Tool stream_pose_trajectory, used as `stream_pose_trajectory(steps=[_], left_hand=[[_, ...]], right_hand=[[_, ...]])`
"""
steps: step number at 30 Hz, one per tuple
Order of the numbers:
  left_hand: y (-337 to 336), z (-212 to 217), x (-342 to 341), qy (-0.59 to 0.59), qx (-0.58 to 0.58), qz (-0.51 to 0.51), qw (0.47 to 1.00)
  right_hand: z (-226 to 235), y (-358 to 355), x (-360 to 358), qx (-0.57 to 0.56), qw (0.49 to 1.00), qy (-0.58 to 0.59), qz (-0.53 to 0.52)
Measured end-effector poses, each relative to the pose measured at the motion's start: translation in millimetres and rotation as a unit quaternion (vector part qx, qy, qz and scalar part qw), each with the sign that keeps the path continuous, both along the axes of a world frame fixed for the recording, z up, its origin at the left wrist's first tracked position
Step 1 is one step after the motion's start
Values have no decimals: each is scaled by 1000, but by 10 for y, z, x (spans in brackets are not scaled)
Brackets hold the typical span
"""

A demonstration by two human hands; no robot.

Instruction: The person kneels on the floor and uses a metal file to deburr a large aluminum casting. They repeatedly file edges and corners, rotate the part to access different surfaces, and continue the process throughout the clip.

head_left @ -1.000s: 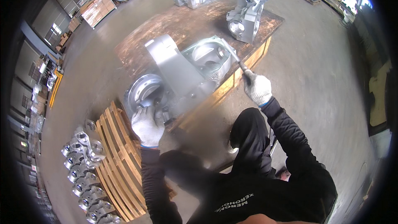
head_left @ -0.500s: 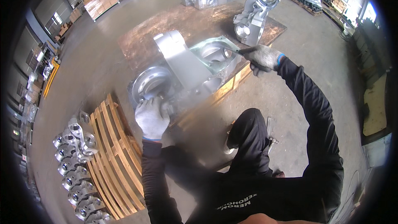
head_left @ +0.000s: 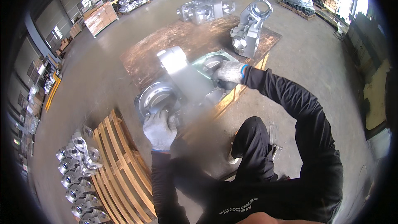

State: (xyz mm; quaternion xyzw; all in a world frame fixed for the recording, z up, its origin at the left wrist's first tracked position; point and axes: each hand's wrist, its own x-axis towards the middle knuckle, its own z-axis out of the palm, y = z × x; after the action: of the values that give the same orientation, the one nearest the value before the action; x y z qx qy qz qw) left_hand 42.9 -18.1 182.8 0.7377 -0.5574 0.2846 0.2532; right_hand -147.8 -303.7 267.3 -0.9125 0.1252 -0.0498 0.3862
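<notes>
We'd swung our right hand (head_left: 228, 73) in over the opening (head_left: 212, 61) of the big casting (head_left: 190, 82), left hand (head_left: 160, 130) at its ring (head_left: 152, 94), couldn't tell if either gripped anything, and with it sitting on the table (head_left: 143, 54), no clue how much was done or remained.

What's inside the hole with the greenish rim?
Part of a curved metal wall shows. The right hand hides much of the rest, so anything under it can't be seen.
</notes>
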Motion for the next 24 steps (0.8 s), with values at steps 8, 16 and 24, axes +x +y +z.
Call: stream_pose_trajectory(steps=[8,16,24], left_hand=[[23,19,-25,-6,20,7,1000],[5,40,-38,-13,30,12,999],[5,78,-110,-26,44,23,998]], right_hand=[[-66,-898,-186,282,924,216,-140],[-194,-1103,-554,431,875,58,-212],[36,-371,-268,170,983,-8,-74]])
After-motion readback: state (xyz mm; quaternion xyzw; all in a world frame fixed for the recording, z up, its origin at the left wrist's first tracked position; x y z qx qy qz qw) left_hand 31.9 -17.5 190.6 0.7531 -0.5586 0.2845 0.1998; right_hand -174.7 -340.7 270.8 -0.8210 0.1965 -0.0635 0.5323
